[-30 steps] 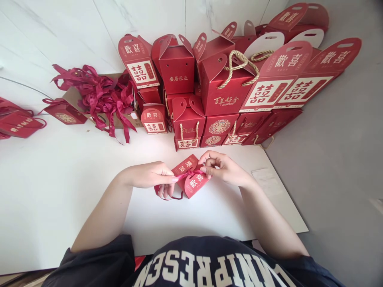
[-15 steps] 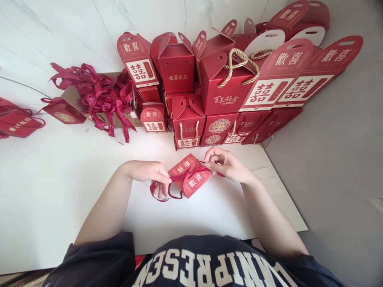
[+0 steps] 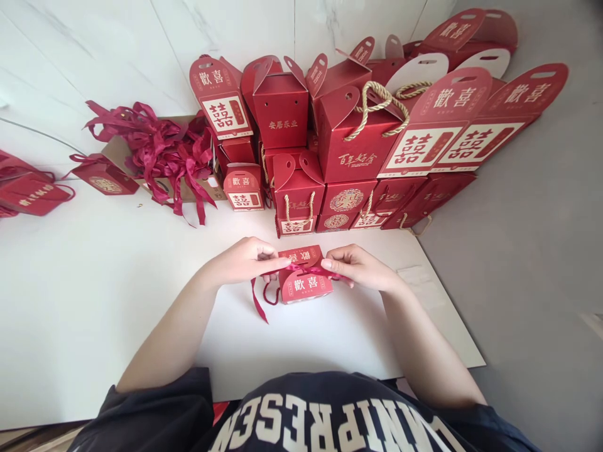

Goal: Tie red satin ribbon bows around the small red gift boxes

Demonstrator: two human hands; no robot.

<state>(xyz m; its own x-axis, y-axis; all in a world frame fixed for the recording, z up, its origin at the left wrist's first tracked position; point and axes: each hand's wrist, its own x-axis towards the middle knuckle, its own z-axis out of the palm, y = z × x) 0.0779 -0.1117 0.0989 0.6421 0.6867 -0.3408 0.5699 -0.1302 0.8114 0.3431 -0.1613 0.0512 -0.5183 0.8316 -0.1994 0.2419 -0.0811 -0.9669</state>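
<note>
A small red gift box [image 3: 307, 287] with white characters on its two top flaps rests on the white table in front of me. Across its top runs a dark red ribbon [image 3: 260, 307], crossed near the middle between the flaps. On the left side my left hand [image 3: 254, 258] pinches one part of the ribbon, and a loose tail hangs down below it. My right hand [image 3: 354, 265] grips the ribbon at the box's right side, thumb on top. A dark red cord loop sticks out at the box's lower left.
Red gift boxes [image 3: 346, 150], some with gold rope handles, are stacked along the wall. Left of them a cardboard box [image 3: 157, 187] overflows with dark red ribbons [image 3: 162, 147]. More red boxes lie at the far left. The white table [image 3: 117, 301] ends at a grey surface on the right.
The gift box has turned from slanted to nearly straight. My left hand has moved right and up, closer to the box, and the ribbon now crosses more tightly over its top.
</note>
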